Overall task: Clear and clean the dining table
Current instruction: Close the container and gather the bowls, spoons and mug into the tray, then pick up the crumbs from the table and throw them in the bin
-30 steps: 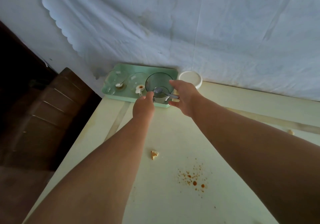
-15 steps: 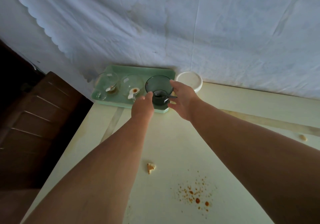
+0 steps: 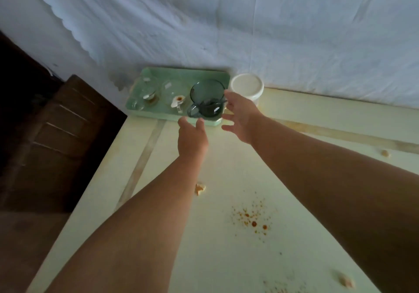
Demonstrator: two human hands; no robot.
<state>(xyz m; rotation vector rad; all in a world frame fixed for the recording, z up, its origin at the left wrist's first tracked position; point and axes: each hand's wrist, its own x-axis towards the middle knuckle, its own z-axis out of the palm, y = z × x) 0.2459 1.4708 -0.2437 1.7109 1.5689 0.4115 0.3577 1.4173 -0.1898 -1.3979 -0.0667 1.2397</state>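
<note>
Currently the green tray [image 3: 205, 73] is parked at the far-left corner of the dining table [image 3: 226, 258], against the white wall cloth [image 3: 249, 25]. On it are seen a dark glass bowl [image 3: 206, 90] tipped up over a dark cup [image 3: 205, 110] with a spoon [image 3: 217, 105] inside, plus two clear glass dishes [image 3: 172, 89] holding food scraps. A white lidded tub [image 3: 247, 85] is placed just beside the tray's right end.

Nothing is gripped. The left hand [image 3: 191, 137] is held just short of the tray's near rim, fingers relaxed, empty. The right hand [image 3: 240, 115] is spread loosely at the tray's right corner, fingertips close to the bowl; contact cannot be confirmed.

Risks, as judged: if the tray is lifted unevenly, the tipped bowl is likely to slide off the cup and the glassware to clink or fall, since the tray is already close to the table edge. The tub could be knocked by the right hand. Cleaning is not yet done: an orange splatter [image 3: 252, 221] and crumbs [image 3: 200, 188] are left on the near surface and could be smeared by the forearms.
</note>
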